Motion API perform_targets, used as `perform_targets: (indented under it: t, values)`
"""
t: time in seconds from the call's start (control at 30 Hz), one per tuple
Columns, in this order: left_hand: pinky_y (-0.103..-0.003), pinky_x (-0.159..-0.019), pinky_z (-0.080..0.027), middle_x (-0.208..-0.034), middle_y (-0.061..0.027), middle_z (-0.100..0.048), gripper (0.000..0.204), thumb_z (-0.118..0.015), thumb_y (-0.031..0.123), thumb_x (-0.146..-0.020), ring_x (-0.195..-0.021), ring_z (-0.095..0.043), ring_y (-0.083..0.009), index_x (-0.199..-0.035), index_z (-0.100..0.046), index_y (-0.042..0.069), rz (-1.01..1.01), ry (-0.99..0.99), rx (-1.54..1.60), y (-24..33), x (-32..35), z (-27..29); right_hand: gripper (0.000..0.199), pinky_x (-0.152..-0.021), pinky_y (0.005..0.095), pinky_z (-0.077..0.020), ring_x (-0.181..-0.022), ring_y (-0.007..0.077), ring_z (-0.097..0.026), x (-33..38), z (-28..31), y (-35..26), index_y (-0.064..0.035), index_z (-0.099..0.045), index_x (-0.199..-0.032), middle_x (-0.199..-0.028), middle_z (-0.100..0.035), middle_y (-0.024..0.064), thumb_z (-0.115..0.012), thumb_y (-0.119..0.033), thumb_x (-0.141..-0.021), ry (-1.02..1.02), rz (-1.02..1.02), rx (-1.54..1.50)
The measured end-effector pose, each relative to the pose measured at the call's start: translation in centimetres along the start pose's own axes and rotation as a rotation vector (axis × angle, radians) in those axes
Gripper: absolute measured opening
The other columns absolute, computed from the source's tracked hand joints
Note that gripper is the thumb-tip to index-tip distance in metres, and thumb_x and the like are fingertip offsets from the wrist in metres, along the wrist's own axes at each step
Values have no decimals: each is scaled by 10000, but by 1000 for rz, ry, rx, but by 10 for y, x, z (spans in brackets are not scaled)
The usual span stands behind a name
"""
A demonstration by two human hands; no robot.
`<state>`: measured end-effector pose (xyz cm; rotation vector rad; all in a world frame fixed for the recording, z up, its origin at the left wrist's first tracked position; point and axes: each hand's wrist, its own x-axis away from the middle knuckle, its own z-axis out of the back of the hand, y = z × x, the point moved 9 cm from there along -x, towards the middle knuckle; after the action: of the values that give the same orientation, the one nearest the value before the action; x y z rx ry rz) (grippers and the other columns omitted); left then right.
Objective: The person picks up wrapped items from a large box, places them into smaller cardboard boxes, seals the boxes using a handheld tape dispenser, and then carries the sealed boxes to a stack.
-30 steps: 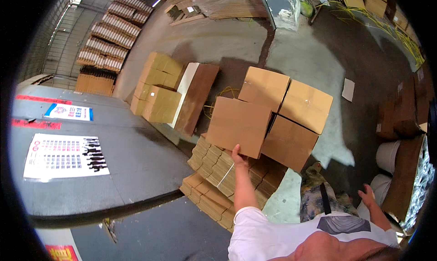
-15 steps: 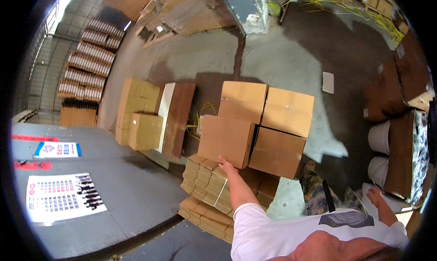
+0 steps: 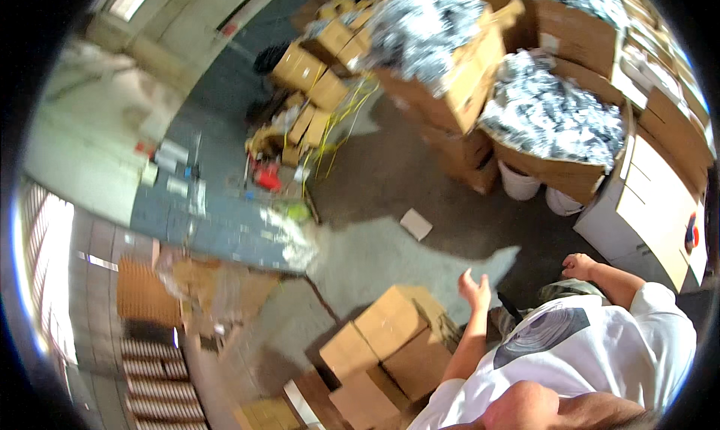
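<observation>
Left hand (image 3: 475,289) — off the stacked cardboard boxes (image 3: 390,347) it pressed a second ago, fingers loosely spread, holding nothing, raised just right of them; right hand (image 3: 579,266) curled, empty — contact released.

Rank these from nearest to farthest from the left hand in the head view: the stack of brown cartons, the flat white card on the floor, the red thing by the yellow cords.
From the left hand:
1. Stack of brown cartons, just below and to its left.
2. Flat white card, on the floor above the hand.
3. Red thing, far up-left beside the yellow cords.
</observation>
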<state>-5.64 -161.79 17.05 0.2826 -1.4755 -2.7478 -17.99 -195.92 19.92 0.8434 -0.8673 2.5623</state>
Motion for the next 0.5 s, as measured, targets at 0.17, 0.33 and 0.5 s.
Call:
perform_targets:
  t: [0.17,0.33,0.5]
  values:
    - [-431,-952,-374,-1150,-176,-541,347,-605,184,-815,-1106,-484,-339,-1115,-534,26,-567,-503,95,230,-71,-175,412,-879,372,-466,-1029,291,-580,26,30,99,-61,-625,-1059,-1046,-634,150,-636,-327,-744,165,-41,-175]
    - [-419,-955,-390,-1137,-166,-566,314,-577,144,-814,-1085,-499,-362,-1101,-562,17,-768,-848,-151,356,-71,-345,370,-833,392,-471,-958,322,-580,92,102,166,-39,-611,-1030,-963,-615,172,-654,-281,-753,365,-90,-379]
    - [-433,-969,-378,-1352,-149,-432,459,-607,185,-778,-1162,-490,-328,-1232,-542,194,-643,-1180,-907,354,-54,-469,358,-788,376,-481,-892,307,-590,152,136,237,-34,-594,-1044,-977,-600,165,-673,-201,-738,598,-267,-484]
